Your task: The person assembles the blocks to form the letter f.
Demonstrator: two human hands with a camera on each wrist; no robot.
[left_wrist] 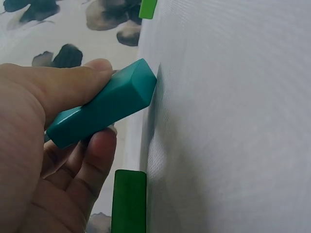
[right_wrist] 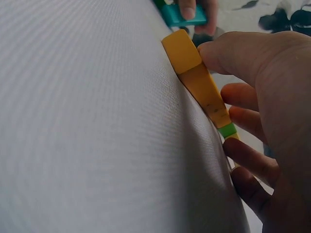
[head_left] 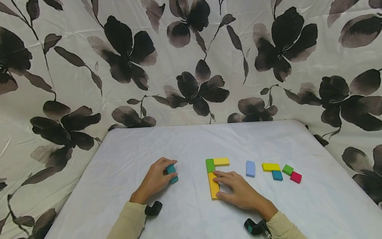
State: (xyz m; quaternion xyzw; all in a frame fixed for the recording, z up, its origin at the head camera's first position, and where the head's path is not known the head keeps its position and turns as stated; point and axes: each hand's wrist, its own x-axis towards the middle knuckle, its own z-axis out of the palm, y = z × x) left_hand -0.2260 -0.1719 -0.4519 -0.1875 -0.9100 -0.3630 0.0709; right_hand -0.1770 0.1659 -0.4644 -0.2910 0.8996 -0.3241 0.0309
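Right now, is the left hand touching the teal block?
Touching: the left wrist view shows the left hand pinching the teal block, thumb against its side.

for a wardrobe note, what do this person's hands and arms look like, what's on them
The left hand and right hand wear no gloves. The left sleeve and right sleeve are plain beige and reach about the wrist. A black, curved wrist device shows by the left sleeve; a second black device, with a small teal patch, shows by the right.
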